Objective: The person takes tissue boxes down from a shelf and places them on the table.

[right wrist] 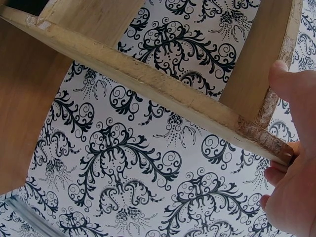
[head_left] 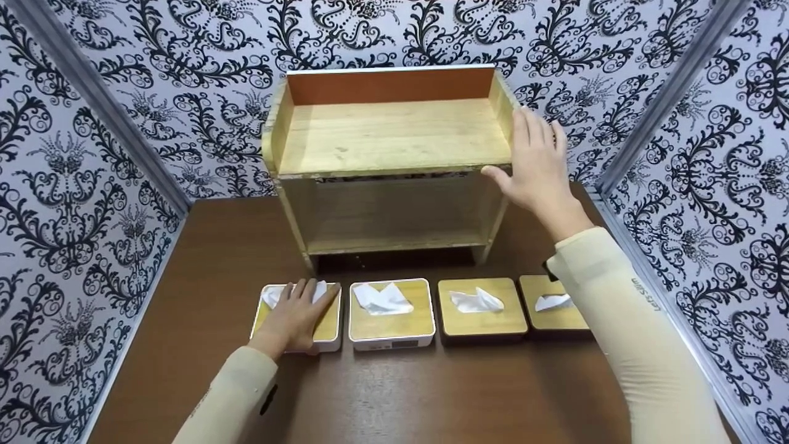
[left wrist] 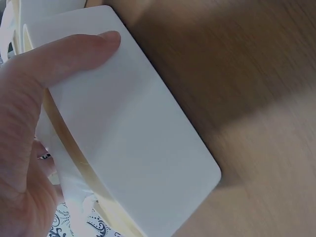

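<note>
My left hand point(head_left: 294, 317) lies over the leftmost tissue box point(head_left: 333, 320), which has a white body and a wood-look top. Its thumb presses the white side, plain in the left wrist view, while the other fingers reach across the top beside the white tissue point(head_left: 271, 297). My right hand point(head_left: 539, 163) grips the upper right side of a small wooden shelf point(head_left: 394, 132). In the right wrist view the thumb is at the edge of the shelf board and the fingers curl behind the side panel point(right wrist: 207, 111).
Right of the held box stand a white-bodied tissue box point(head_left: 394, 324) and two dark-bodied ones, the nearer tissue box point(head_left: 484, 324) and the far-right tissue box point(head_left: 558, 319), partly behind my sleeve. The brown table point(head_left: 382, 394) is bounded by patterned walls point(head_left: 68, 154).
</note>
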Motion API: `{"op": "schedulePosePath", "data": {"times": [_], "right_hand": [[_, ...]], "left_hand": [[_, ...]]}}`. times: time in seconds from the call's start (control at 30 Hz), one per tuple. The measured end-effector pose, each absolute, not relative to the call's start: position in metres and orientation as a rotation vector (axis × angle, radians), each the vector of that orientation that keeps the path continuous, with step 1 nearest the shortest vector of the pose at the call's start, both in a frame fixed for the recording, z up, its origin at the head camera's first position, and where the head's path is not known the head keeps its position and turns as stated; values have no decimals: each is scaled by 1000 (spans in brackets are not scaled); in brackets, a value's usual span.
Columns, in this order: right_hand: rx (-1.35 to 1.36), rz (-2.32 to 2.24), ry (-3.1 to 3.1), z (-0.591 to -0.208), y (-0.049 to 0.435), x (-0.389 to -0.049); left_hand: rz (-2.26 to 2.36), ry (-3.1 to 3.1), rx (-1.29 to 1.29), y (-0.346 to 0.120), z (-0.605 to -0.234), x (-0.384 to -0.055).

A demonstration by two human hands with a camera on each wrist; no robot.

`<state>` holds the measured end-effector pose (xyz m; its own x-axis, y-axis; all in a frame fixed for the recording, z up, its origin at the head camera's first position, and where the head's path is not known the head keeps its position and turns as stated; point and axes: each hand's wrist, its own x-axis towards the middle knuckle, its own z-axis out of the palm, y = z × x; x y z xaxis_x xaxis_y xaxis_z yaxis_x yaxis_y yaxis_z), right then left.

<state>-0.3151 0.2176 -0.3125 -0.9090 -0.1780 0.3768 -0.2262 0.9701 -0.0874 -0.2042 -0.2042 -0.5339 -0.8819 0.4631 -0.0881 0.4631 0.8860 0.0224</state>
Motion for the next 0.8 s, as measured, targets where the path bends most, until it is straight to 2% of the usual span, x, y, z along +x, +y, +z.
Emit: {"op": "schedulePosePath", "data": {"times": [0.5,0.8], "right_hand": [[298,195,-2747,-312,220,-315],[392,256,-2858,-299,239,-311]], "left_hand": [[-49,2951,742,-208,-533,-204],[175,2922,703,-219,-513,-209]]}}
